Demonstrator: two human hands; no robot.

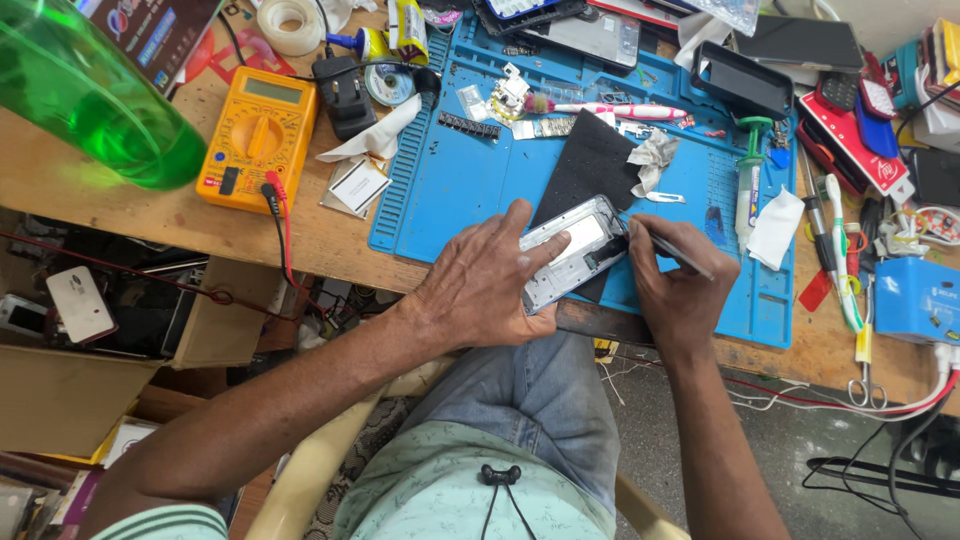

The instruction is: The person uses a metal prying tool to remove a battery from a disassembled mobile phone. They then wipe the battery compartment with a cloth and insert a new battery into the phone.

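We see the left hand [480, 285] flat on an opened silver phone frame [572, 252], long axis slanting up-right on the blue silicone mat [455, 190]; right hand [680, 290] pinches thin metal tweezers [672, 250] at its right edge.

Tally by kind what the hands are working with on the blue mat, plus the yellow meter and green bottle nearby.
Opened phone frame, steadied by the left hand: 1
Thin metal tool, held in the right hand: 1
Black pad under the phone: 1
Blue work mat: 1
Yellow multimeter: 1
Green bottle: 1
Total: 6
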